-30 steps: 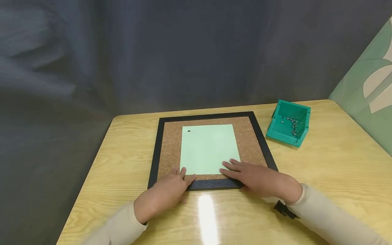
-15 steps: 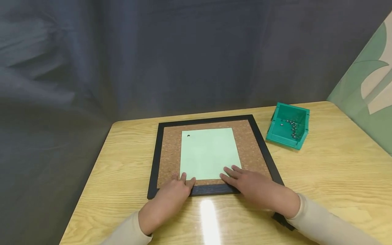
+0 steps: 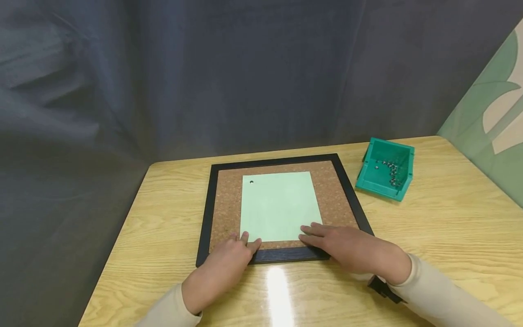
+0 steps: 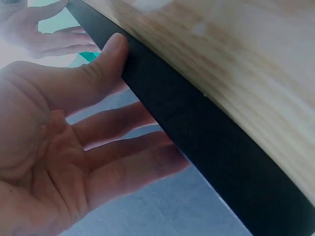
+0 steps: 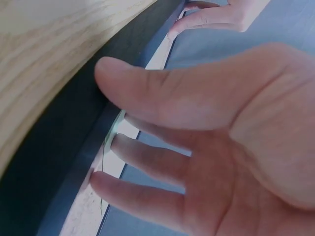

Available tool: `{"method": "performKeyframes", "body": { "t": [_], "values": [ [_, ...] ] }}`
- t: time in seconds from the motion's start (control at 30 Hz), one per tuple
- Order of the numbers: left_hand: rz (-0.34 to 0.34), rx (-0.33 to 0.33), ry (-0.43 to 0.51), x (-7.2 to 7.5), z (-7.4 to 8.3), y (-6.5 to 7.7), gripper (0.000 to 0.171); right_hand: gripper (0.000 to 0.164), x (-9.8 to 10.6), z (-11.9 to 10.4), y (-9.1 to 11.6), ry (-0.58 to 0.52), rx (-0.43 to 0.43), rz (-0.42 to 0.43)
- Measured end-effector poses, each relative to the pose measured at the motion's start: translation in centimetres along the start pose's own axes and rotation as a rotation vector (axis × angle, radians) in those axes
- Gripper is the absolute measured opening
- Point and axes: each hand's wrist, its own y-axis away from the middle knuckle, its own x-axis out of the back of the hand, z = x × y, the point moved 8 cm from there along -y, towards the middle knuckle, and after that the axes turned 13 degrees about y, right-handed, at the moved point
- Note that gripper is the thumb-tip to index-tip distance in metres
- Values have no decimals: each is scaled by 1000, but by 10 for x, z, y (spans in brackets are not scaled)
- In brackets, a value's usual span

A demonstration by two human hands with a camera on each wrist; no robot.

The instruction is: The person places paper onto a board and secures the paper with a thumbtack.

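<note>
A light green sheet of paper (image 3: 279, 206) lies on a cork board (image 3: 331, 186) with a black frame (image 3: 207, 213). One small shiny pin (image 3: 251, 182) sits at the sheet's far left corner. My left hand (image 3: 224, 268) rests over the frame's near side, its fingertips at the sheet's near left corner. Likewise my right hand (image 3: 347, 245) lies across the near side, with extended fingertips on the sheet's near right corner. In the left wrist view the thumb (image 4: 110, 59) touches the frame's outer side; the right thumb (image 5: 128, 81) does the same in the right wrist view.
A green plastic bin (image 3: 376, 181) holding several small shiny pins stands right of the board on the wooden table (image 3: 453, 195). Behind the table hangs a dark curtain (image 3: 253, 77). A patterned green panel (image 3: 470, 122) borders the right side.
The board and sheet sit slightly lower in the head view. My right hand has shifted a little right along the sheet's corner, while the left fingertips stay at theirs.
</note>
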Motion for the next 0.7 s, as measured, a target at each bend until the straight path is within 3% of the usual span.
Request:
{"method": "performKeyframes", "body": {
  "t": [0.23,0.5,0.7],
  "values": [
    [-1,-2,0,2,-4,-2,53,73,-3,-3,-1,63,13,-12],
    [55,32,-24,3,-14,-7,50,75,-5,0,-13,68,28,31],
    [60,18,-51,8,-23,-16,48,75,-8,7,-21,58,14,46]
  ]
}}
